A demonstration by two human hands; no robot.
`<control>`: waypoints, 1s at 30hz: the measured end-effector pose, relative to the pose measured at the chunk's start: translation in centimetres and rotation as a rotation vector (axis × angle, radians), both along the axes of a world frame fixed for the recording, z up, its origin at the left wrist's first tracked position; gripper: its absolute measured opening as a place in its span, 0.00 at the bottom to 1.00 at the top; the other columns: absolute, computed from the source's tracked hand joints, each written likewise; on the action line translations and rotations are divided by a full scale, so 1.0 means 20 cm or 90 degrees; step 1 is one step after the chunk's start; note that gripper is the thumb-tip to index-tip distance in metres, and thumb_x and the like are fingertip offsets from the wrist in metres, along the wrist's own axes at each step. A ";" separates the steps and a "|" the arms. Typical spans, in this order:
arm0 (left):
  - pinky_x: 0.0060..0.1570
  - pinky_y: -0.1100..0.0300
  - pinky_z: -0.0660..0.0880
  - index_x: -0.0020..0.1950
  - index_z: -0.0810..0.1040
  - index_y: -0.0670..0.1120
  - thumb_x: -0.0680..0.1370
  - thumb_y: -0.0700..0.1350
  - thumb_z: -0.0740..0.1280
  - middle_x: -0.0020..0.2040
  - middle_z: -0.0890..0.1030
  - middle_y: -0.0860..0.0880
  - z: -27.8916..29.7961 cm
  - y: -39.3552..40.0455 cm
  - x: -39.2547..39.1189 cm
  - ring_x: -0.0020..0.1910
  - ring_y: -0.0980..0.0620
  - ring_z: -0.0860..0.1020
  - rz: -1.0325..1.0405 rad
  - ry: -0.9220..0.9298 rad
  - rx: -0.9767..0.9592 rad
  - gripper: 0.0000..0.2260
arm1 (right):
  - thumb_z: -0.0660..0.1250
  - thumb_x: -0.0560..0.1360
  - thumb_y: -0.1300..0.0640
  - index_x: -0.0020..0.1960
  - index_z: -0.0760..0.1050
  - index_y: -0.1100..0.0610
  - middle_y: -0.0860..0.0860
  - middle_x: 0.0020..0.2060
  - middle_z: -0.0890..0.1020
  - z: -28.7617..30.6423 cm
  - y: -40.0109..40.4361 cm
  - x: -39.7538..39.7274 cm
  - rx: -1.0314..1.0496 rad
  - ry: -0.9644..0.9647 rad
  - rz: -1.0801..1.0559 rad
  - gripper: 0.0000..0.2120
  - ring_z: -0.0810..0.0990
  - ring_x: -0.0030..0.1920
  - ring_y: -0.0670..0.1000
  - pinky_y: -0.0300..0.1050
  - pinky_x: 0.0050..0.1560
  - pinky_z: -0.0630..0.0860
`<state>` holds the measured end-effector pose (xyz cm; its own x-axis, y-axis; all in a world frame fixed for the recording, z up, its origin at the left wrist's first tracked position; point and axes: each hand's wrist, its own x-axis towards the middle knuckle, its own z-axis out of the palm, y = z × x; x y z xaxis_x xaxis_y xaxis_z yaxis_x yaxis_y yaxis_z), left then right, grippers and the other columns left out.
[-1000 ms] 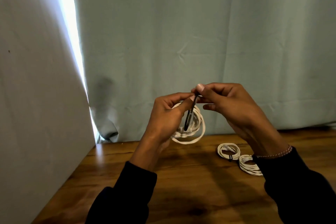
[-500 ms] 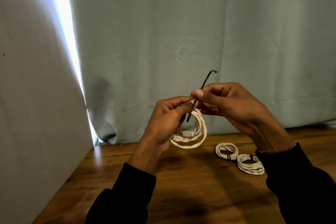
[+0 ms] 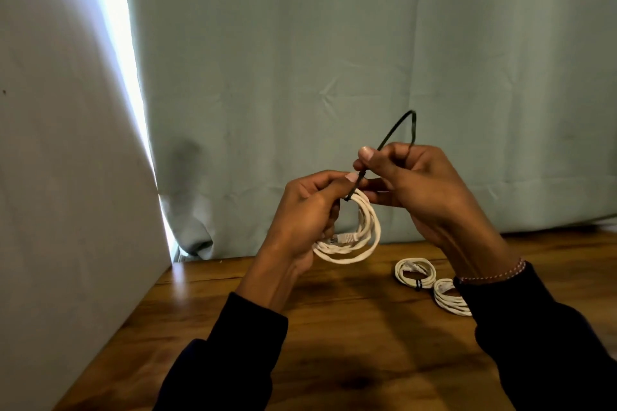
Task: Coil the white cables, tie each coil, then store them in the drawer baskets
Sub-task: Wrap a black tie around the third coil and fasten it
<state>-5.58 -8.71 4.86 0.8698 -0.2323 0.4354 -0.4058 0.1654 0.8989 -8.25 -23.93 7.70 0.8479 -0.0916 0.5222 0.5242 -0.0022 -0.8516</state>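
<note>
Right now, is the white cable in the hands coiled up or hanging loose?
Coiled. The white cable hangs in round loops from the left hand, a black tie around its top.

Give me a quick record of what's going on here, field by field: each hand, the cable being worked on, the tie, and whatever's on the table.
left hand: grips the held coil at its top, thumb by the tie
right hand: pinches the black tie, pulling its tail upward
held coil: white cable, looped, raised above the table, connector visible inside the loop
black tie: wrapped round the coil's top, long tail bent over above the hands
finished coils: two white coils lying on the wooden table, near one showing a black tie
drawer baskets: not in view
</note>
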 end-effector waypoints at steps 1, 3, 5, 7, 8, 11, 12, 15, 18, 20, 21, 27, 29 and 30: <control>0.24 0.61 0.56 0.44 0.84 0.46 0.81 0.46 0.66 0.27 0.63 0.50 0.00 0.00 0.00 0.24 0.56 0.58 0.000 0.004 -0.004 0.10 | 0.68 0.79 0.55 0.48 0.78 0.65 0.53 0.44 0.86 0.00 0.01 0.00 0.001 -0.020 -0.023 0.12 0.87 0.38 0.52 0.39 0.36 0.81; 0.25 0.60 0.56 0.44 0.84 0.45 0.82 0.49 0.66 0.28 0.61 0.50 0.00 -0.01 -0.01 0.25 0.55 0.57 -0.004 0.008 -0.006 0.12 | 0.64 0.81 0.54 0.51 0.74 0.65 0.50 0.45 0.84 -0.01 0.01 0.01 -0.065 -0.075 -0.131 0.13 0.87 0.34 0.51 0.42 0.33 0.82; 0.26 0.58 0.55 0.47 0.85 0.42 0.82 0.50 0.64 0.27 0.61 0.50 -0.01 -0.03 -0.02 0.25 0.54 0.57 -0.017 0.011 0.001 0.15 | 0.62 0.82 0.52 0.51 0.72 0.63 0.46 0.44 0.83 -0.03 0.01 0.03 -0.144 -0.126 -0.260 0.13 0.85 0.30 0.47 0.39 0.29 0.80; 0.26 0.59 0.56 0.51 0.84 0.42 0.83 0.51 0.62 0.26 0.62 0.52 -0.01 -0.05 -0.03 0.24 0.55 0.58 -0.026 0.018 0.008 0.15 | 0.62 0.82 0.51 0.48 0.72 0.61 0.46 0.43 0.83 -0.05 0.02 0.06 -0.162 -0.150 -0.332 0.12 0.82 0.27 0.46 0.32 0.27 0.74; 0.26 0.60 0.56 0.53 0.83 0.41 0.83 0.51 0.62 0.25 0.63 0.52 -0.01 -0.05 -0.04 0.24 0.56 0.59 -0.033 0.019 0.012 0.15 | 0.62 0.82 0.51 0.47 0.72 0.60 0.45 0.42 0.83 -0.05 0.01 0.06 -0.168 -0.162 -0.359 0.12 0.81 0.27 0.45 0.31 0.28 0.72; 0.24 0.61 0.56 0.54 0.81 0.35 0.82 0.49 0.64 0.26 0.63 0.51 -0.01 -0.04 -0.03 0.24 0.55 0.58 -0.065 -0.011 0.015 0.17 | 0.63 0.82 0.49 0.46 0.73 0.58 0.46 0.42 0.84 -0.07 0.02 0.09 -0.146 -0.158 -0.368 0.13 0.83 0.30 0.48 0.38 0.31 0.77; 0.24 0.62 0.57 0.54 0.81 0.34 0.81 0.48 0.65 0.27 0.64 0.48 -0.01 -0.04 -0.03 0.24 0.55 0.58 -0.068 -0.033 0.018 0.16 | 0.63 0.82 0.49 0.46 0.74 0.59 0.47 0.42 0.84 -0.07 0.02 0.09 -0.116 -0.144 -0.346 0.14 0.83 0.29 0.49 0.40 0.29 0.78; 0.24 0.62 0.59 0.50 0.81 0.38 0.81 0.45 0.66 0.32 0.65 0.42 -0.01 -0.04 -0.03 0.24 0.54 0.59 -0.047 -0.087 0.039 0.10 | 0.64 0.81 0.47 0.49 0.78 0.60 0.49 0.41 0.86 -0.05 0.01 0.07 -0.060 -0.094 -0.259 0.15 0.84 0.27 0.51 0.37 0.27 0.76; 0.25 0.62 0.58 0.44 0.80 0.43 0.81 0.46 0.66 0.30 0.65 0.44 -0.01 -0.03 -0.03 0.24 0.54 0.59 -0.037 -0.101 0.032 0.09 | 0.69 0.76 0.44 0.49 0.82 0.59 0.53 0.39 0.87 -0.02 -0.01 0.05 -0.051 0.045 -0.053 0.18 0.86 0.35 0.52 0.39 0.36 0.80; 0.26 0.62 0.60 0.44 0.79 0.43 0.81 0.47 0.66 0.29 0.66 0.47 -0.01 -0.02 -0.02 0.25 0.54 0.60 -0.018 -0.117 0.050 0.10 | 0.70 0.75 0.47 0.45 0.82 0.62 0.55 0.37 0.86 -0.01 -0.03 0.04 -0.080 0.080 0.031 0.17 0.85 0.37 0.52 0.40 0.40 0.80; 0.26 0.61 0.61 0.45 0.79 0.43 0.82 0.47 0.65 0.28 0.67 0.49 0.00 -0.01 -0.02 0.25 0.55 0.61 -0.004 -0.132 0.071 0.10 | 0.70 0.76 0.49 0.43 0.81 0.61 0.55 0.36 0.85 -0.01 -0.03 0.04 -0.081 0.072 0.041 0.15 0.84 0.37 0.52 0.41 0.41 0.80; 0.28 0.62 0.64 0.46 0.77 0.46 0.84 0.50 0.59 0.26 0.71 0.58 0.00 -0.02 -0.02 0.25 0.60 0.66 0.041 -0.147 0.149 0.12 | 0.68 0.80 0.53 0.42 0.73 0.62 0.56 0.41 0.81 -0.06 0.02 0.08 -0.151 -0.101 -0.167 0.14 0.85 0.36 0.49 0.45 0.36 0.83; 0.27 0.63 0.64 0.47 0.76 0.44 0.85 0.48 0.56 0.25 0.72 0.58 0.00 -0.03 -0.03 0.25 0.60 0.65 0.022 -0.120 0.138 0.13 | 0.68 0.80 0.53 0.42 0.73 0.60 0.56 0.44 0.81 -0.08 0.04 0.10 -0.155 -0.118 -0.214 0.13 0.85 0.37 0.51 0.49 0.34 0.84; 0.27 0.64 0.64 0.50 0.76 0.43 0.86 0.47 0.56 0.25 0.74 0.58 -0.01 -0.03 -0.04 0.24 0.60 0.66 0.021 -0.115 0.141 0.13 | 0.68 0.79 0.53 0.42 0.73 0.61 0.56 0.44 0.81 -0.09 0.04 0.10 -0.147 -0.113 -0.224 0.13 0.86 0.36 0.51 0.49 0.33 0.84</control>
